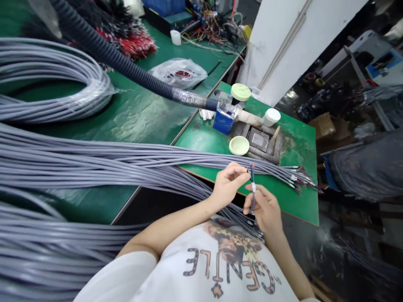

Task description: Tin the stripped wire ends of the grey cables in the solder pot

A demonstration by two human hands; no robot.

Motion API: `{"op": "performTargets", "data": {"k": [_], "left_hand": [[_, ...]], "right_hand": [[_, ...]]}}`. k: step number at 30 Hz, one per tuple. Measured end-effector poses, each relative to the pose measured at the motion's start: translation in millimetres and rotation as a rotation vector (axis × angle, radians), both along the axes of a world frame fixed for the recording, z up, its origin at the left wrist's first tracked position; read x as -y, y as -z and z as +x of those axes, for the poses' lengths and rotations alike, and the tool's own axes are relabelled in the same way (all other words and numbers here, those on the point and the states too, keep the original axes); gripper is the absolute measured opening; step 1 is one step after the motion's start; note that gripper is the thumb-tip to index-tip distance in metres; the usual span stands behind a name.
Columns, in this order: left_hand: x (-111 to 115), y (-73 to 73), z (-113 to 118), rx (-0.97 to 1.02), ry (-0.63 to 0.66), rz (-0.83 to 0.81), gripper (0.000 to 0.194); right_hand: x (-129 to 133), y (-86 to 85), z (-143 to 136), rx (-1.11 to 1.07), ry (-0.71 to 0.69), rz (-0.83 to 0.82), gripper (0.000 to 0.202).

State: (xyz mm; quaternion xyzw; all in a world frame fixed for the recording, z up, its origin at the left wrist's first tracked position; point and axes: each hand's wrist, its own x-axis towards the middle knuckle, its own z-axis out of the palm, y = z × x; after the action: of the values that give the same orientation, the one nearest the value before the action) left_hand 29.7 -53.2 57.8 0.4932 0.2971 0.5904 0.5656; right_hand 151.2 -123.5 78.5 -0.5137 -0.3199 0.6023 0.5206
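Between my two hands, in front of my chest, a grey cable end [253, 188] points upward, with thin coloured wires fanning from a white band. My right hand [265, 206] grips the grey jacket just below that band. The thumb and fingers of my left hand [231, 182] pinch at the thin coloured wires. Just beyond my hands, a long bundle of grey cables [201, 158] crosses the green board, its stripped ends at the right. More cable ends [252, 226] hang below my hands, near my shirt.
A soot-marked metal tray [258, 139] stands on the green board [296, 147], with a pale green dish [239, 145], a white cup [271, 117] and a blue box [223, 121] around it. A ribbed hose [138, 77] arches over the table. Coiled cable [91, 90] lies left.
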Motion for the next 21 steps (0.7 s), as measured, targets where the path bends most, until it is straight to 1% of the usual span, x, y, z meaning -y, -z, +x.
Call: {"op": "performTargets", "data": {"k": [1, 3, 4, 5, 6, 7, 9, 11, 12, 13, 15, 18, 19, 21], "left_hand": [[-1.2, 5.6, -0.6, -0.069, -0.018, 0.133, 0.009], [-1.8, 15.5, -0.9, -0.183, 0.016, 0.412, 0.008], [-1.2, 19.5, -0.5, -0.213, 0.038, 0.498, 0.01], [-0.2, 22.8, 0.3, -0.219, 0.057, 0.529, 0.012], [1.1, 25.3, 1.4, -0.209, 0.069, 0.501, 0.013], [2.6, 26.9, 2.5, -0.183, 0.076, 0.427, 0.014], [5.4, 28.1, 4.4, -0.081, 0.116, 0.184, 0.017], [7.2, 27.5, 4.9, 0.026, 0.22, -0.094, 0.023], [7.5, 27.1, 4.7, 0.058, 0.293, -0.205, 0.024], [7.5, 26.8, 4.1, 0.074, 0.367, -0.282, 0.025], [6.8, 27.1, 2.0, 0.089, 0.493, -0.356, 0.024], [5.5, 29.1, -2.7, 0.142, 0.59, -0.384, 0.025], [5.3, 29.9, -4.5, 0.15, 0.616, -0.386, 0.026], [5.6, 31.3, -7.8, 0.127, 0.657, -0.386, 0.028]], "right_hand": [[-0.1, 5.4, -0.7, -0.013, 0.013, -0.006, 0.023], [0.3, 14.0, -1.4, -0.054, 0.041, -0.01, 0.023], [0.5, 16.7, -1.4, -0.074, 0.052, -0.009, 0.024], [0.6, 18.4, -1.2, -0.088, 0.059, -0.01, 0.023], [0.8, 19.2, -0.8, -0.094, 0.061, -0.01, 0.024], [0.9, 19.4, -0.5, -0.093, 0.059, -0.011, 0.025], [1.8, 18.8, -0.5, -0.078, 0.063, -0.01, 0.027], [3.1, 18.4, -0.9, -0.056, 0.065, -0.016, 0.027], [3.8, 18.4, -0.7, -0.036, 0.056, -0.02, 0.027], [4.3, 18.1, 0.3, -0.008, 0.041, -0.019, 0.028], [4.4, 16.3, 6.0, 0.114, -0.033, 0.001, 0.032], [1.2, 8.1, 24.3, 0.439, -0.187, 0.079, 0.03], [-0.6, 4.0, 31.1, 0.541, -0.203, 0.116, 0.027], [-5.4, -5.3, 41.2, 0.678, -0.171, 0.194, 0.021]]}}
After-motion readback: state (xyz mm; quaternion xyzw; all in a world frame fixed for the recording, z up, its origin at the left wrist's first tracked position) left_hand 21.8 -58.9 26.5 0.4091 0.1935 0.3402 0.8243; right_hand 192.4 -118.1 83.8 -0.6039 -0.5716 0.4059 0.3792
